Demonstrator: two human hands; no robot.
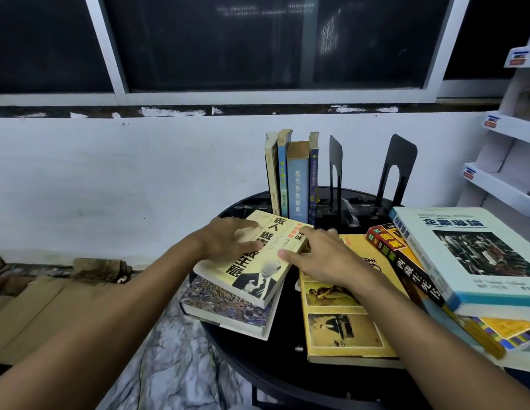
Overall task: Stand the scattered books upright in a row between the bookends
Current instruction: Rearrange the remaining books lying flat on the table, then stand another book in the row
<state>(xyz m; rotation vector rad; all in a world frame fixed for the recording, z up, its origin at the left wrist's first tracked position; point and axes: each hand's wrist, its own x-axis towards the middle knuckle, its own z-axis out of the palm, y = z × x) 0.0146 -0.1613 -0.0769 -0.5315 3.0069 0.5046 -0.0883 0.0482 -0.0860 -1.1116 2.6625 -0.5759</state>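
A cream-yellow paperback (259, 272) lies flat on top of a dark-covered book (225, 309) at the left of the round black table (287, 368). My left hand (228, 239) rests on its cover with fingers spread. My right hand (320, 255) holds its right edge, thumb on the cover and fingers at the side. Several books (293, 177) stand upright at the back of the table. Two black metal bookends (335, 170) (395, 170) stand to their right, with a gap between them.
A yellow book (343, 329) lies flat under my right forearm. At the right sits a pile with a red-and-black book (403, 255) and a big light-blue book (477, 255) on top. White shelves (506, 173) stand at far right, cardboard (30, 309) on the floor at left.
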